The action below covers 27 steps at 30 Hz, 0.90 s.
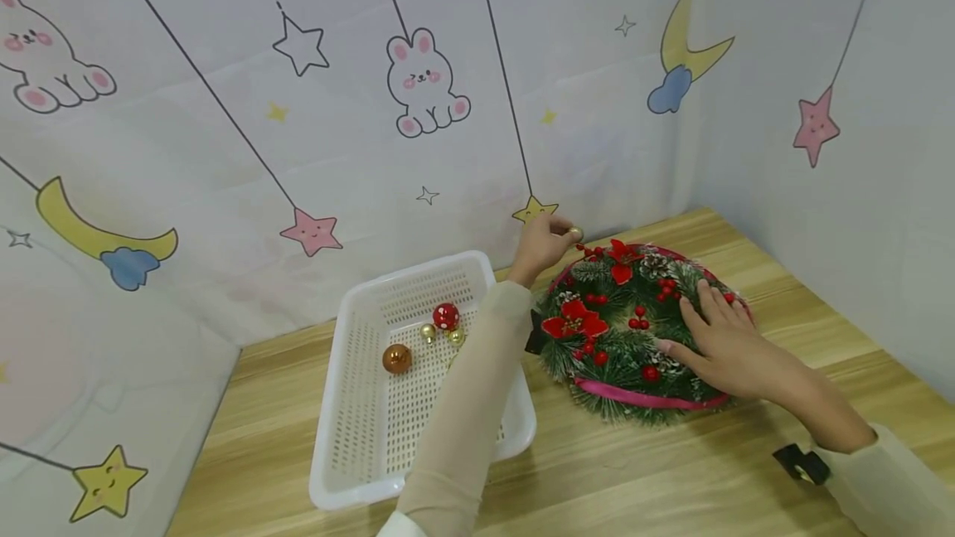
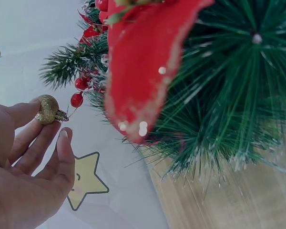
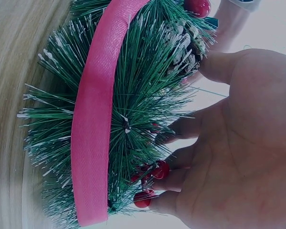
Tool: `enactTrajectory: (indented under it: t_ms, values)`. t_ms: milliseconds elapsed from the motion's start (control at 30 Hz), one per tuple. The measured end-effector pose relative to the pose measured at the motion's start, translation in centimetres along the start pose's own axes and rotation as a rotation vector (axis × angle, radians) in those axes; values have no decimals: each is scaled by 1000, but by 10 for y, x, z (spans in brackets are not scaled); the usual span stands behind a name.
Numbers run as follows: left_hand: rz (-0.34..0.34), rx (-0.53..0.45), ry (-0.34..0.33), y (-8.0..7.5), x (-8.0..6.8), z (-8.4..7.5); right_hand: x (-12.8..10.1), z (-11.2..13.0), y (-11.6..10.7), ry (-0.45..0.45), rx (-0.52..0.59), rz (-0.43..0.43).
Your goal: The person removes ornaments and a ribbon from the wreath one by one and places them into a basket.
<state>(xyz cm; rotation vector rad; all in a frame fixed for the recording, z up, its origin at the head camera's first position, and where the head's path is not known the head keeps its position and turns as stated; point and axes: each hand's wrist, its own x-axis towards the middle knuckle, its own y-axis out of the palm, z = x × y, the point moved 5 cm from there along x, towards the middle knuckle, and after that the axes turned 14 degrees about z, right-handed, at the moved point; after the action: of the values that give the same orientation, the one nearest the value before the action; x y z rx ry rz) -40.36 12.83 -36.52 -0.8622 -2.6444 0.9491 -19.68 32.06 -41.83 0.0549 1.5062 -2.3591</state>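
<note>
A green wreath (image 1: 619, 350) with red flowers, berries, pine cones and a pink ribbon (image 3: 93, 124) lies on the table. My left hand (image 1: 543, 243) is at its far left edge, pinching a small gold bauble (image 2: 48, 109) between thumb and fingers. In the left wrist view the bauble's metal cap points toward a sprig of red berries (image 2: 77, 98). Spread over the wreath's right side, my right hand (image 1: 727, 346) rests its straight fingers on the greenery. The right wrist view shows those fingertips among needles beside red berries (image 3: 159, 170) and a frosted pine cone (image 3: 183, 50).
Left of the wreath stands a white perforated basket (image 1: 339, 404). In it lie a copper bauble (image 1: 397, 359), a red spotted bauble (image 1: 446, 316) and small gold baubles (image 1: 428, 332). A patterned cloth wall (image 1: 358, 214) borders the wooden table (image 1: 254, 429) at the back.
</note>
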Motion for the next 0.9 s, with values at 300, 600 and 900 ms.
enactTrajectory:
  t_ms: [300, 600, 900]
  values:
    - [-9, -93, -9, 2, 7, 8, -2, -2, 2, -6, 7, -1]
    - [-47, -79, -58, 0, 3, 10, -1, 3, 0, -18, 14, -4]
    - [-81, -106, -52, -9, -1, 10, 0, 0, 1, -7, 19, 8]
